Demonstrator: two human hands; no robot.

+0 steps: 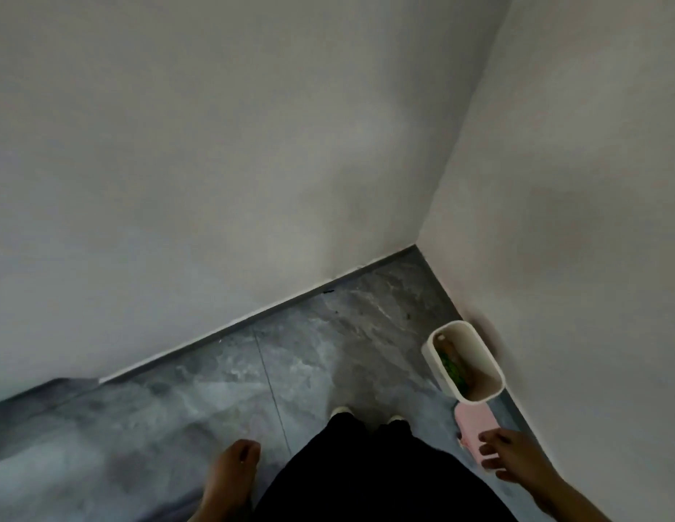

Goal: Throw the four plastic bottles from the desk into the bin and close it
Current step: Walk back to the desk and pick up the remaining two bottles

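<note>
A small white bin (479, 352) stands open on the floor against the right wall, near the corner. Inside it lie bottles (452, 367), one with a green label. A pink lid (473, 427) lies flat on the floor just in front of the bin. My right hand (513, 459) hovers over the lid's near end with its fingers spread, holding nothing. My left hand (234, 469) hangs low at the left of my legs, fingers loosely curled, with nothing in it.
White walls meet in a corner (417, 244) ahead of me. The floor (215, 389) is grey marbled tile. My dark trousers (369, 480) and light shoes (341, 410) fill the bottom centre. The view is blurred.
</note>
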